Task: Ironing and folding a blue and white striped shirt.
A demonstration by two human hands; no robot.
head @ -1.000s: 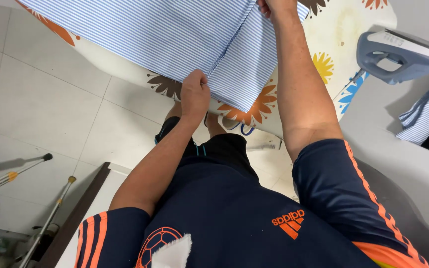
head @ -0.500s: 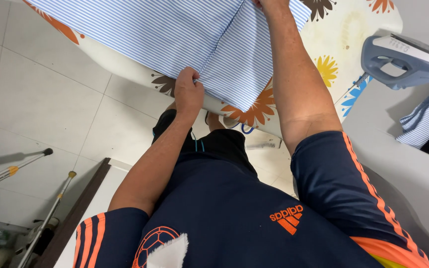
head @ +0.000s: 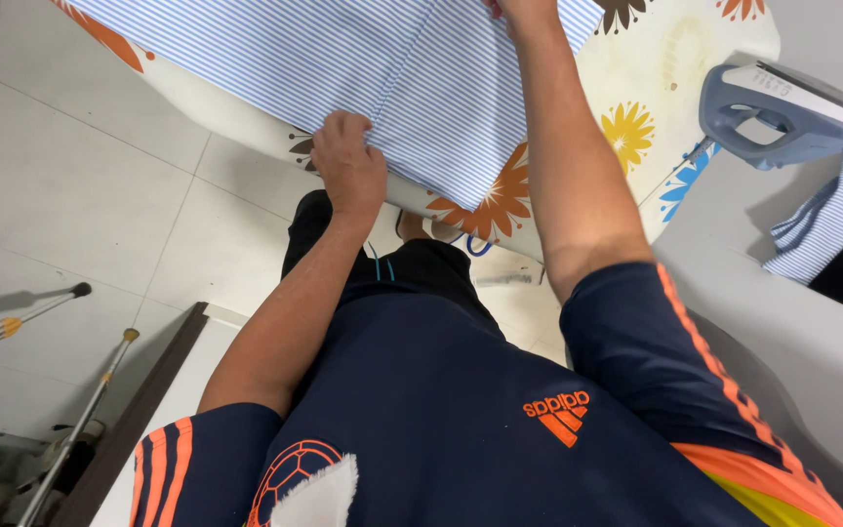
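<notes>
While closed on striped cloth (head: 343, 59): left hand (head: 348, 166), grip tight.

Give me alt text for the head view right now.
Both hands grip a blue-and-white striped cloth spread on a floral-covered ironing board: left hand at its near edge, right hand at the frame's top. A blue-grey iron rests to the right.

Looks like a home, a laundry or ironing corner. Shown by an ironing board (head: 636, 98) with a flowered cover in orange, yellow, brown and blue, a blue-and-white striped cloth (head: 343, 68) spread over it, and a grey-blue iron (head: 782, 112) parked beside its far right edge. Underneath, pale floor tiles (head: 70, 195); at the left, a pair of crutches (head: 41, 322) near dark furniture.
</notes>
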